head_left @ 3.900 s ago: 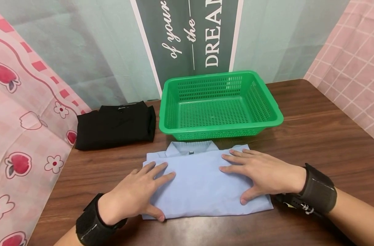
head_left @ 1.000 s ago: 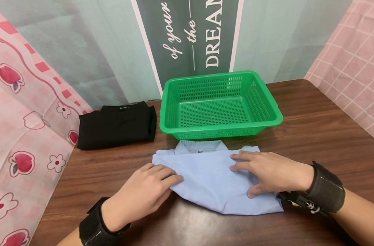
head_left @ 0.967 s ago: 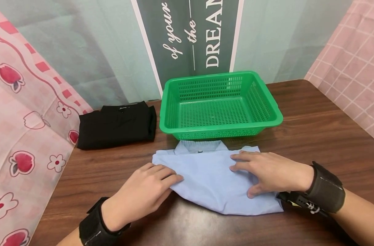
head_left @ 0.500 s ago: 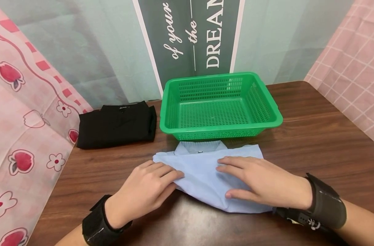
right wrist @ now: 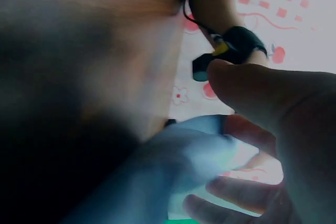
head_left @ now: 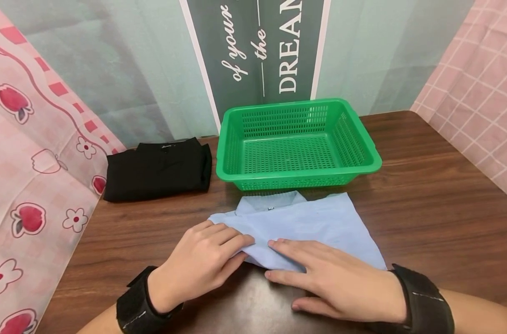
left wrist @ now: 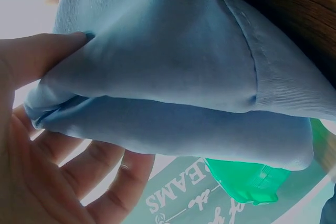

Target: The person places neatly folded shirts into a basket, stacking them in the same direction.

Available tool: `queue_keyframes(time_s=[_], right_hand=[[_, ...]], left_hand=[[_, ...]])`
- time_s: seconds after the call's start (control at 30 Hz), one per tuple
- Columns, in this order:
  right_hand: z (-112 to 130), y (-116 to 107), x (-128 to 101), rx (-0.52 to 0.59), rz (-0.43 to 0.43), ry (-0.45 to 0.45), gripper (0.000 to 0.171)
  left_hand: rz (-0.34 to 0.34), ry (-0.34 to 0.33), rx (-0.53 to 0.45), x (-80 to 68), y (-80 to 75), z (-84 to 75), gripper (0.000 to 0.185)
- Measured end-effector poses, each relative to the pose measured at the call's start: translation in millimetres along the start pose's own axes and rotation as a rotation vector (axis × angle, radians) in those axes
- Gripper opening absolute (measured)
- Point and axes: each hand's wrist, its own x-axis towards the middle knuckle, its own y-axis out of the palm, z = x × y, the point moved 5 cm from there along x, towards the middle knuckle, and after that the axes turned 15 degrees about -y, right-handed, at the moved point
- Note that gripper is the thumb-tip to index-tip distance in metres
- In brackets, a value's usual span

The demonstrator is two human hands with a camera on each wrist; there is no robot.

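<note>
A: Status on the hands?

B: I logged the folded light blue shirt (head_left: 307, 222) flat on the tabletop (head_left: 424, 195), just in front of the green basket (head_left: 297, 141), collar side toward the basket. Left hand (head_left: 199, 264) was pinching the shirt's near-left edge: the left wrist view had the thumb on top and fingers (left wrist: 100, 166) curled under the layered fold. Right hand (head_left: 332, 283) lay on the near edge, fingers straight, pressing rather than gripping.

A: Risks?

B: My read: the layers could slip apart. Only the left corner was actually gripped, and the right side was held by flat pressure alone, so a lift from there could let the fold sag open. The collar end sat close to the basket wall (could snag on the rim if it's dragged forward).

A: Anything you couldn't see?

B: The right wrist view was mostly blur and dark, so I couldn't confirm from it what the right thumb was doing. The underside of the shirt was hidden too. A black folded garment (head_left: 155, 169) sat well left of the basket, untouched.
</note>
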Motion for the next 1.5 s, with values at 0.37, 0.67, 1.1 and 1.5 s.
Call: queue_keyframes(time_s=[0.37,0.67,1.1,1.5], right_hand=[[-3.8,15.7,-3.1,-0.088,0.064,0.024,0.038],[-12.1,8.2,-5.5,-0.192,0.055,0.051,0.028],[-31.8,-5.1,-6.6,-0.118,-0.192,0.219,0.019],[-44.0,3.7,-14.9,-0.176,-0.016,0.351,0.05]], left_hand=[[0.006,0.006,-0.017,0.0,-1.2,-0.4,0.018],[-0.038,0.001,-0.073,2.8,-9.6,4.7,0.01],[-0.098,-0.038,-0.109,6.6,-20.0,15.0,0.018],[-0.099,-0.041,-0.15,6.5,-22.9,16.8,0.021]])
